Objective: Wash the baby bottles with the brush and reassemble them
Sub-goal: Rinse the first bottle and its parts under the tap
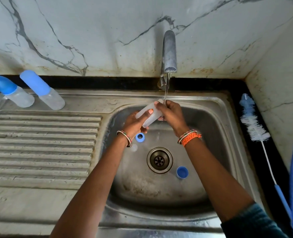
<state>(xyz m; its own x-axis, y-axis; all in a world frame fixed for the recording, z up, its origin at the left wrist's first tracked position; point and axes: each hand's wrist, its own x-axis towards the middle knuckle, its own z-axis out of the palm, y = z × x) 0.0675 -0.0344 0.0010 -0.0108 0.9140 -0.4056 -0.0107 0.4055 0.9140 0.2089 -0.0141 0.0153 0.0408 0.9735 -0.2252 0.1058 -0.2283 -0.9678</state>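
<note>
Translucent plastic baby bottle (148, 114), tilted under the steel tap's (168, 52) thin stream, is gripped by the left hand (133, 122) at its base and the right hand (170, 112) at its mouth. In the steel sink (211, 134), a blue ring (139, 136) lies at 9 o'clock of the drain (160, 160), a blue cap (182, 171) at 4. Two capped bottles (39, 90) stand at 10 o'clock, the white-bristled brush (253, 124) at 3.
</note>
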